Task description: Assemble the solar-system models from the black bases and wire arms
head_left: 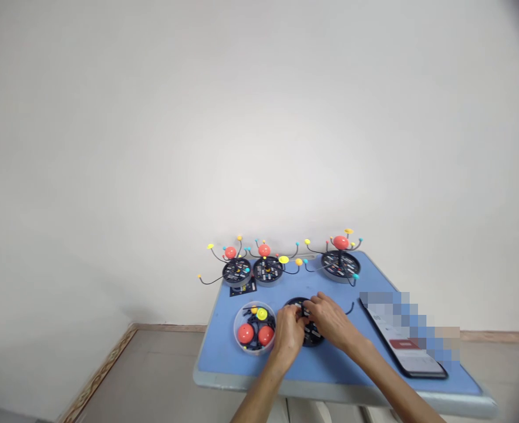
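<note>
The left hand and right hand meet over a black disc on the blue surface, near its front edge. The fingers of both hands are drawn in narrow and bunched on the disc's face; whether they pinch some small piece there is too small to tell. The hands hide most of the disc, and its printed white marks show only in part.

For close work like this, one hand does best to brace the disc flat against the surface while the other's fingertips do the fine work, so that it cannot skid or tip.

Counted: one disc under the hands; three models at about 10, 11 and 1 o'clock from it, each with a black base, one red ball on top and curved wires tipped with yellow and teal beads. At 9 o'clock, just beside the left hand, sits one clear tub holding two red balls, one yellow disc and loose black parts. One black wire lies at 2 o'clock, one phone at 3 o'clock, and one black card under the leftmost model.
</note>
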A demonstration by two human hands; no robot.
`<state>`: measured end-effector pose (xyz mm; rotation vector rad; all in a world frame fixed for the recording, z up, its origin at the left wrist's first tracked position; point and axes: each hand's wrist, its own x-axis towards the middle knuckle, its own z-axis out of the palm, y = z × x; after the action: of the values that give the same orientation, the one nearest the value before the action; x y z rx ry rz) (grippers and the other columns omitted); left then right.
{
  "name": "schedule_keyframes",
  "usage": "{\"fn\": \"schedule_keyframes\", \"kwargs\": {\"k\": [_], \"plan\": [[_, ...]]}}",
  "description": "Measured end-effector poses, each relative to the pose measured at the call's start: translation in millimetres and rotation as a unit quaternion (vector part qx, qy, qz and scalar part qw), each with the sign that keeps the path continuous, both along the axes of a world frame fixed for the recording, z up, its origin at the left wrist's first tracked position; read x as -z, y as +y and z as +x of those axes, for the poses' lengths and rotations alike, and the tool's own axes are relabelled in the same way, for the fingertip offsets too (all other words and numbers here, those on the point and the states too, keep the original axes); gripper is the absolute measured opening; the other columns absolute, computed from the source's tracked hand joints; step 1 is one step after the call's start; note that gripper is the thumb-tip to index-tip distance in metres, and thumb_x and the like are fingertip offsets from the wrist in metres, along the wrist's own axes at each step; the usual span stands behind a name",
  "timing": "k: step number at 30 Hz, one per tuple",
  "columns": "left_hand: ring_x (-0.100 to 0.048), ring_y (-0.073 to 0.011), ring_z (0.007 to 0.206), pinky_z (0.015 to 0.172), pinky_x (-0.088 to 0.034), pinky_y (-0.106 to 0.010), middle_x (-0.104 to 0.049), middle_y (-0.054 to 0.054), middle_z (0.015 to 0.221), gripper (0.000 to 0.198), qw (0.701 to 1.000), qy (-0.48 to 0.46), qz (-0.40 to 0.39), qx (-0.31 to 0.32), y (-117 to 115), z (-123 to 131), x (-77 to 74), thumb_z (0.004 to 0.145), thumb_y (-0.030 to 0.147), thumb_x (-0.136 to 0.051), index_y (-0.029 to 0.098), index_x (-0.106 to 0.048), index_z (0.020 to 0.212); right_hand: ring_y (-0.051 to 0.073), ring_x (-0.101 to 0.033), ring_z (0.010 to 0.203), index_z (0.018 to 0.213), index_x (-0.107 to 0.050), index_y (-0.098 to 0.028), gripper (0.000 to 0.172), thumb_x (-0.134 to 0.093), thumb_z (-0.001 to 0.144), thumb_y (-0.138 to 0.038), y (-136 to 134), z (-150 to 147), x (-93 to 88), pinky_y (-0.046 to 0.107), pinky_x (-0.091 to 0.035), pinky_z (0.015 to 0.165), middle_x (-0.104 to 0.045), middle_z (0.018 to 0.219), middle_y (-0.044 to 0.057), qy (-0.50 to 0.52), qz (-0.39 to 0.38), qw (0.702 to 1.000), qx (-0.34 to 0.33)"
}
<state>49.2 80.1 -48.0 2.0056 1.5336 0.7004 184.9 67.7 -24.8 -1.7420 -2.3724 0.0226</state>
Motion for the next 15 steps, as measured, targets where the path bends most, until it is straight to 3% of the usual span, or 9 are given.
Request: {"fn": "schedule_keyframes", "kwargs": {"k": [4,7,11,15], "plan": [[-0.065,-0.0216,0.090,0.084,-0.048,-0.032,-0.072,-0.006,0.092,0.024,0.999,-0.024,0.038,-0.030,-21.9,-20.6,-6.2,0.079,0.011,-0.062,0.018,-0.072,0.100,0.029,-0.060,0.091,0.093,-0.070,-0.014,0.022,-0.049,0.093,-0.011,-13.6,4.9,-6.6,0.037,-0.043,0.077,-0.070,0.090,0.013,0.024,0.053,0.998,0.008],[-0.065,-0.0207,0.084,0.078,-0.049,-0.032,-0.071,-0.006,0.091,0.020,0.992,-0.080,0.083,-0.052,-41.5,-54.4,-5.9,0.084,0.015,-0.057,0.020,-0.072,0.097,0.027,-0.061,0.089,0.099,-0.069,-0.015,0.027,-0.043,0.099,-0.019,-26.3,-3.2,-6.8,0.035,-0.043,0.076,-0.070,0.089,0.011,0.060,0.074,0.995,-0.002],[-0.064,-0.0198,0.074,0.066,-0.048,-0.029,-0.069,-0.007,0.086,0.023,0.973,-0.106,0.150,-0.141,-64.9,-107.8,2.7,0.091,0.022,-0.049,0.019,-0.071,0.087,0.022,-0.064,0.088,0.099,-0.070,-0.019,0.024,-0.046,0.098,-0.021,-36.9,-33.3,-9.7,0.030,-0.042,0.072,-0.071,0.088,0.006,0.104,0.043,0.993,-0.044],[-0.062,-0.0194,0.066,0.062,-0.048,-0.029,-0.068,-0.007,0.081,0.025,0.961,-0.077,0.182,-0.191,-79.8,-138.5,16.5,0.093,0.029,-0.049,0.019,-0.072,0.092,0.022,-0.065,0.090,0.093,-0.073,-0.021,0.027,-0.047,0.096,-0.016,-20.2,-70.5,-19.3,0.028,-0.040,0.069,-0.073,0.087,0.005,0.058,0.008,0.997,-0.058]]}}
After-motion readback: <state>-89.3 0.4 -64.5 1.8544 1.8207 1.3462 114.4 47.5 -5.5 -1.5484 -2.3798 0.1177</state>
